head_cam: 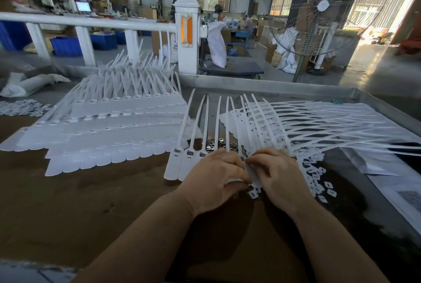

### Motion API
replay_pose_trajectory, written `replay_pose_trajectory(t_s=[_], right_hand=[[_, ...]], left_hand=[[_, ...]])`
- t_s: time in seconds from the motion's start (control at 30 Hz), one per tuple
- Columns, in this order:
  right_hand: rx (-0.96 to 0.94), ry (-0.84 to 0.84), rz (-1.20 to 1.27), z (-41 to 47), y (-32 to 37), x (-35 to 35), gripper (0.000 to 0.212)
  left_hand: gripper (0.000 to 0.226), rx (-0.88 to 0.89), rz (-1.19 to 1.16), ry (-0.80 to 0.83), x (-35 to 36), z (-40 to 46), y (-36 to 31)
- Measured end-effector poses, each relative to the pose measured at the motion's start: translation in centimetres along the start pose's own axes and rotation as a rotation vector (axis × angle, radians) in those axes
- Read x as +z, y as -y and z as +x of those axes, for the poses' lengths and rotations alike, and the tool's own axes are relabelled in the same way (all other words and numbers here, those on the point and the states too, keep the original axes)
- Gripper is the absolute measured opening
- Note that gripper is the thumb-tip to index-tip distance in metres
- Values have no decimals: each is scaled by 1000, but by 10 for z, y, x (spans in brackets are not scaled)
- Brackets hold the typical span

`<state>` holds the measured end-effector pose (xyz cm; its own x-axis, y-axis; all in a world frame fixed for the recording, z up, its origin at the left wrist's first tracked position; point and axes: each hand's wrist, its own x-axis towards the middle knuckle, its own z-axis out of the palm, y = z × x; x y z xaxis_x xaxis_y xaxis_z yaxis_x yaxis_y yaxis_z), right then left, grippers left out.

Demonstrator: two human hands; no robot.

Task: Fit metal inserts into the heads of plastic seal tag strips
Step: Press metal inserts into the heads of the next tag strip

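Brown worktable (91, 203) (factory hall), fan (323, 7) behind.

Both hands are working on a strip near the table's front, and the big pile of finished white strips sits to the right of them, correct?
Not quite. Both hands work on a strip, but the head view shows the stacked strips to their left.

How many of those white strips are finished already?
Three strip heads left of the hands show metal inserts. The left hand and right hand both pinch the next tag. The fanned strips on the right look unfilled, with loose inserts waiting.
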<state>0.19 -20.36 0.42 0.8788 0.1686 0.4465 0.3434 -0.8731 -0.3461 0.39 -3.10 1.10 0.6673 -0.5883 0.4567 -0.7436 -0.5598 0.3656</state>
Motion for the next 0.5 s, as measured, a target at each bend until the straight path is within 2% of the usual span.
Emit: replay_pose_trajectory(t_s=[0.2,0.5], right_hand=[[9,-8,3,0,1,0,18],[28,2,31,0,4,-1,18]], left_hand=[[22,52,53,145,2,3,-5],[22,57,14,153,0,2,-9]])
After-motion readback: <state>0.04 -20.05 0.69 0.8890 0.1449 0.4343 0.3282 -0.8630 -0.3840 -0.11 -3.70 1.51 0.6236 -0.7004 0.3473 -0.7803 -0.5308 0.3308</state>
